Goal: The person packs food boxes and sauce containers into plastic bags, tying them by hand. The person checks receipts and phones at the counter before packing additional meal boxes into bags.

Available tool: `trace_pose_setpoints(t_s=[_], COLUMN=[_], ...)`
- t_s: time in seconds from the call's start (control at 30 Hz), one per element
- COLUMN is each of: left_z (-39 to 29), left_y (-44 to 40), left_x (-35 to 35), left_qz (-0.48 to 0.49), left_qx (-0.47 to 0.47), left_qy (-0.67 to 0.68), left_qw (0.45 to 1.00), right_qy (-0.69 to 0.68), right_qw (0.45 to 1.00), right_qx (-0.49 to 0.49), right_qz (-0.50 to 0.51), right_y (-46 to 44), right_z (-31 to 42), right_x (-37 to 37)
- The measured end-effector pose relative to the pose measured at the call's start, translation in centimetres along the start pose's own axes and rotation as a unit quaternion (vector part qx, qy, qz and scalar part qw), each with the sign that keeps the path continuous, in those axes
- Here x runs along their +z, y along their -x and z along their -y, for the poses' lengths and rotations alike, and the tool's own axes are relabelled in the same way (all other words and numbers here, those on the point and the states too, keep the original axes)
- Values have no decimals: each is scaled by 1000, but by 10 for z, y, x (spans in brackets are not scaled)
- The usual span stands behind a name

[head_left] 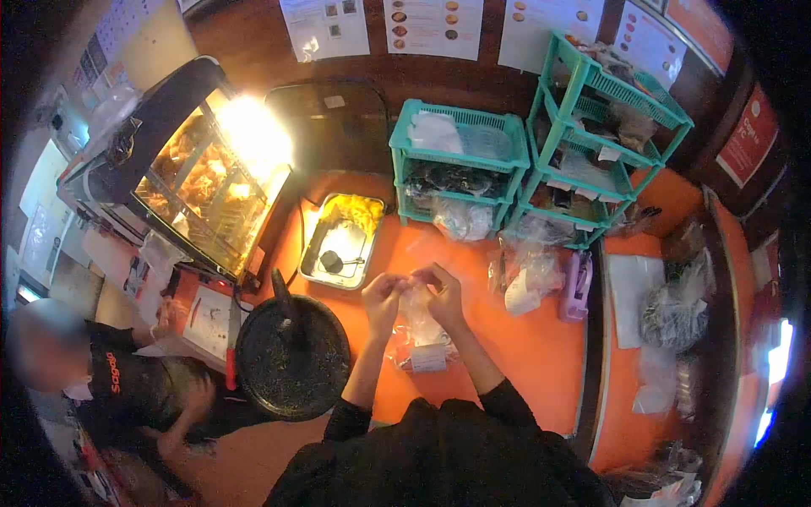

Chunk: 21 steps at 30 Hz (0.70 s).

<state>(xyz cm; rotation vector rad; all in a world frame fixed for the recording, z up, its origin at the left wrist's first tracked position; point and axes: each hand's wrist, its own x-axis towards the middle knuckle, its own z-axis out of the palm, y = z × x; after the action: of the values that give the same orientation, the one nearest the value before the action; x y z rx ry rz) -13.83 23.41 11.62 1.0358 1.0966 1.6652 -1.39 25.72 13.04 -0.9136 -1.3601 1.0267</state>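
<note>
Over the orange table, my left hand (385, 297) and my right hand (438, 292) are close together, fingertips pinched on the top edge of a clear plastic bag (412, 319). The bag hangs down between my forearms, and a white label (428, 358) shows near its lower end. What lies inside it is too blurred to make out. Just beyond my left hand is a metal tray (319, 269) with yellow food at its far end and a dark round piece with a utensil in it. A large black stone mortar (293, 372) with its pestle (283, 302) stands left of my forearm.
A lit glass display case (190, 182) of fried food stands at the left. Green basket racks (460, 156) line the back. Right of my hands are packed clear bags (522, 283) and a purple tape dispenser (577, 286). A co-worker (139, 380) is at the lower left.
</note>
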Motion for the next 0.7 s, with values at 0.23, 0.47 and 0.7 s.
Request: trace_pose_setpoints(t_s=[0.23,0.47,0.7], left_z=[0,-1,-20], left_y=[2,2,4], left_x=[-1,-1,-3], left_qz=[-16,-7,53], left_qx=[-6,-9,-55], left_qy=[7,15,5], left_qw=[1000,1000,997], right_qy=[8,6,19], right_qw=[999,996,981], right_qx=[16,24,86], right_qz=[29,85,173], right_y=[-1,-3,-16], right_z=[-4,-3,13], right_x=[0,-3,-18])
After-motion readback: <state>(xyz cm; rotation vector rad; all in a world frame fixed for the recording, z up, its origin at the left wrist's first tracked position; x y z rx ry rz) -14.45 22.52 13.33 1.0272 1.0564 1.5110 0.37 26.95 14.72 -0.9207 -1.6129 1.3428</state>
